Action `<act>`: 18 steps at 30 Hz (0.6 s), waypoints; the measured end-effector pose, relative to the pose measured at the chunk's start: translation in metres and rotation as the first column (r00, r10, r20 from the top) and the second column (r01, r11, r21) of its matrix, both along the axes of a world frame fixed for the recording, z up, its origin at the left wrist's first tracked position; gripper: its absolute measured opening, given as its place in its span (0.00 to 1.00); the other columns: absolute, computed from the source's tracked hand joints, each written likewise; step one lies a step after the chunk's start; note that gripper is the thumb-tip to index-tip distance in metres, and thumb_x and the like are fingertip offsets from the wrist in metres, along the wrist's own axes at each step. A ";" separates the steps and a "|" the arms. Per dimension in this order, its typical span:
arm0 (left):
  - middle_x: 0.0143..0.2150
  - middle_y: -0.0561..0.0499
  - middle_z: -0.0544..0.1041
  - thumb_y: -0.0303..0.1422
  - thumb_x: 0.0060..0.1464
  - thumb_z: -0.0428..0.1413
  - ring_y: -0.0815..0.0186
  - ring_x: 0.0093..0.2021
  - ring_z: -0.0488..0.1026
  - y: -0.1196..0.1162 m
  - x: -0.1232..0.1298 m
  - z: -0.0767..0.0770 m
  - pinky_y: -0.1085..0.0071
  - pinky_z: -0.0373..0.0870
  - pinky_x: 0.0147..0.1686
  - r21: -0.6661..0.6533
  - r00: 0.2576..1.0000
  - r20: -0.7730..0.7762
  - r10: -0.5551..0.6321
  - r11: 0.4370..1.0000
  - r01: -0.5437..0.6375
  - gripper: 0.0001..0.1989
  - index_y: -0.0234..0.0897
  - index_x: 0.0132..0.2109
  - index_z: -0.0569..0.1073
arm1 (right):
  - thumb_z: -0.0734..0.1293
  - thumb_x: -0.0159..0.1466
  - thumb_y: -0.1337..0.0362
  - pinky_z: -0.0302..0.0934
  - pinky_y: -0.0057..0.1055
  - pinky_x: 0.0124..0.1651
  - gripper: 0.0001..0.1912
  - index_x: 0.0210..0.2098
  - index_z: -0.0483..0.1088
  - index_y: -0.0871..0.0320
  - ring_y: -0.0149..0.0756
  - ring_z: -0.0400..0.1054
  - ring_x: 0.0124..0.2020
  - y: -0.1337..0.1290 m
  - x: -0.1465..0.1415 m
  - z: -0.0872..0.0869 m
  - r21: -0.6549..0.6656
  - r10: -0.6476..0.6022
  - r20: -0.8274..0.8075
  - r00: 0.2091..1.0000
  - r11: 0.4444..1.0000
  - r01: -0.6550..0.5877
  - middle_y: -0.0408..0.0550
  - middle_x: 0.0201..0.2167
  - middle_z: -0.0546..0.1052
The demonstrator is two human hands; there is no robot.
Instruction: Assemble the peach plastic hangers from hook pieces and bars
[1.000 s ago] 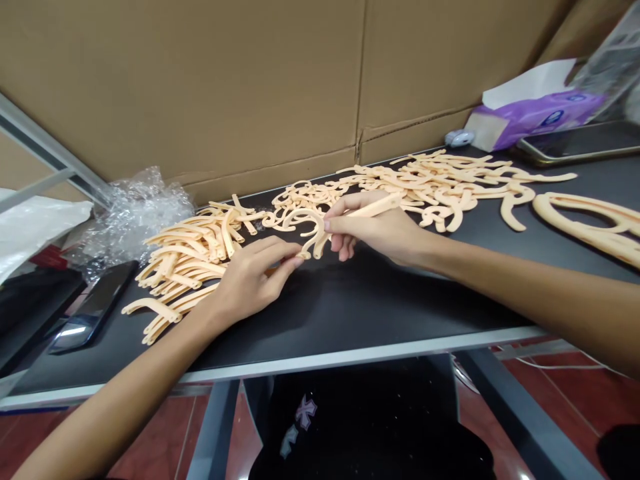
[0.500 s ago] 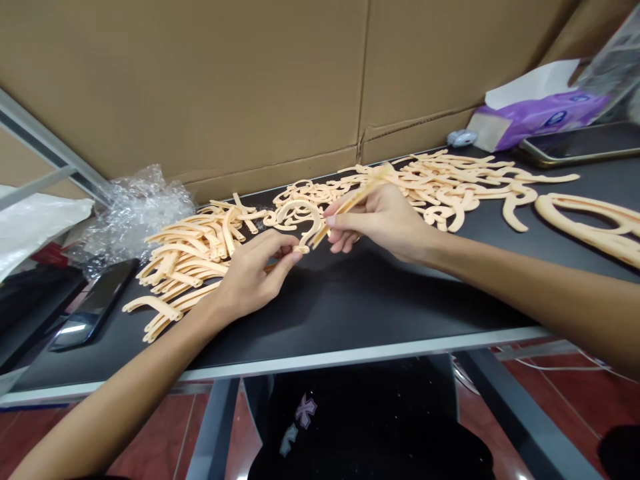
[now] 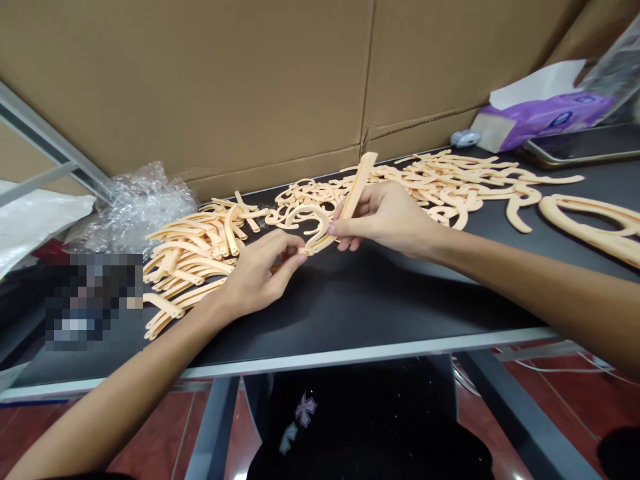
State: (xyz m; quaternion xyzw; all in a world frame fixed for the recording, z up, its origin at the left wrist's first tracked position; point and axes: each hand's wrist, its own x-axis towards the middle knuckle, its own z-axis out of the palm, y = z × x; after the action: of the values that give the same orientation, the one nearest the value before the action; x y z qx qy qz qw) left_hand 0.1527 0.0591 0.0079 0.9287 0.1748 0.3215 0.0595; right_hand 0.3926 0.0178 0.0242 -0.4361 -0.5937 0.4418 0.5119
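the hooked piece (image 3: 324, 223) is pale peach, smooth and matte, bent into an open curl. the long strip (image 3: 359, 187) is the same colour, narrow and nearly straight in its upper part, with a darker line along one side. to the left lies a heap of gently bowed strips (image 3: 193, 250), many with small holes at their ends. small curled pieces (image 3: 310, 192) lie behind the hands, and a tangle of wavy pieces (image 3: 435, 180) spreads to the right, near a big oval frame (image 3: 575, 231).

the black tabletop (image 3: 380, 300) is smooth and ends in a pale metal edge (image 3: 375, 353); its front stretch between the hands and that edge is open. brown cardboard (image 3: 225, 87) walls off the back. crinkled clear plastic (image 3: 145, 207) sits at the back left, a purple soft pack (image 3: 555, 120) at the back right. a patch at the left is pixelated, so what it covers cannot be told.

the left hand (image 3: 260, 270) is closed, thumb and forefinger pinching the lower end of the hooked piece just above the table. the right hand (image 3: 387, 217) reaches in from the right, grips the long strip between thumb and fingers, and holds it slanting upward, its lower end beside the hooked piece; whether the two touch is unclear.
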 end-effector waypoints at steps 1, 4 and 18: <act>0.34 0.52 0.77 0.29 0.67 0.56 0.70 0.32 0.73 0.000 0.000 0.000 0.75 0.69 0.35 -0.008 1.000 -0.008 -0.005 1.000 0.005 0.03 0.35 0.44 0.74 | 0.83 0.49 0.61 0.70 0.26 0.22 0.16 0.28 0.77 0.64 0.35 0.75 0.21 0.001 0.000 0.000 -0.007 0.006 0.011 1.000 1.000 -0.006 0.50 0.21 0.79; 0.36 0.51 0.78 0.30 0.67 0.56 0.70 0.33 0.73 0.000 0.001 -0.001 0.75 0.70 0.35 -0.057 0.999 -0.047 -0.012 0.998 0.009 0.04 0.35 0.44 0.75 | 0.80 0.51 0.67 0.70 0.27 0.22 0.11 0.26 0.76 0.63 0.36 0.75 0.21 0.002 0.000 -0.001 -0.051 0.007 0.042 0.999 0.999 -0.005 0.50 0.21 0.79; 0.35 0.49 0.80 0.32 0.65 0.61 0.70 0.32 0.77 0.003 0.003 -0.006 0.75 0.74 0.34 -0.069 0.999 0.029 -0.016 0.997 0.018 0.08 0.36 0.42 0.85 | 0.83 0.50 0.64 0.66 0.25 0.16 0.14 0.25 0.76 0.62 0.32 0.71 0.15 0.004 0.003 -0.003 -0.089 -0.004 0.085 0.996 0.996 0.011 0.48 0.18 0.77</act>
State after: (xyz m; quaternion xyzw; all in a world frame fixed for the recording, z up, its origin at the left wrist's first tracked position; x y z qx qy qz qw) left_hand 0.1558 0.0625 0.0017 0.9229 0.1771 0.3279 0.0969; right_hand 0.3954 0.0221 0.0215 -0.4792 -0.5928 0.4470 0.4681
